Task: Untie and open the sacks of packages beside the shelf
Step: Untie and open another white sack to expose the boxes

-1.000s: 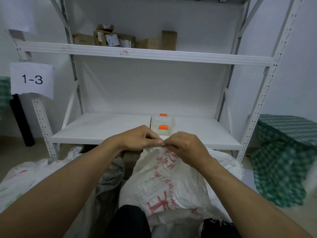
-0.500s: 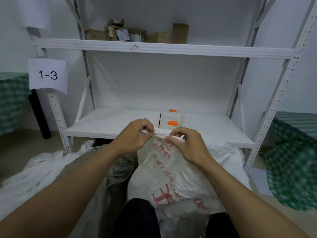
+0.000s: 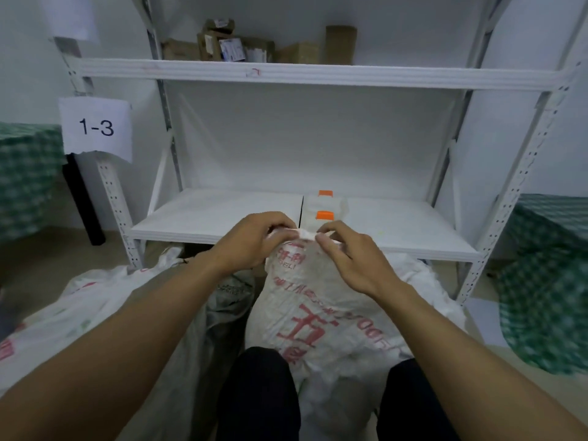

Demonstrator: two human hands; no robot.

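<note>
Shelf unit (image 3: 318, 73) is standing straight ahead, white, with two boards showing. The lower board (image 3: 206, 218) is offering open room left and right of its middle, and its front edge is running just behind the hands. Green checked cloth is hanging at both sides, one piece at right (image 3: 547, 281) and one at left (image 3: 25, 173), each well apart from the hands.

Three sacks are lying on the floor in front of the shelf. The printed sack (image 3: 318, 297), white with red print, is standing between the person's knees. A grey sack (image 3: 229, 294) is touching its left side, and a second white sack (image 3: 79, 307) is slumping farther left.

Left hand (image 3: 251, 240) and right hand (image 3: 350, 262) are working close together at the printed sack's gathered top. Both are pinching the bunched fabric; the tie itself is too small to make out.

Paper label (image 3: 95, 127) reading "1-3" is hanging on the left post. Cardboard boxes (image 3: 340, 43) are sitting on the upper board, several of them, exact count unclear. Two orange-capped packets (image 3: 324, 214) are sitting mid-board, one behind the other, just beyond the hands.
</note>
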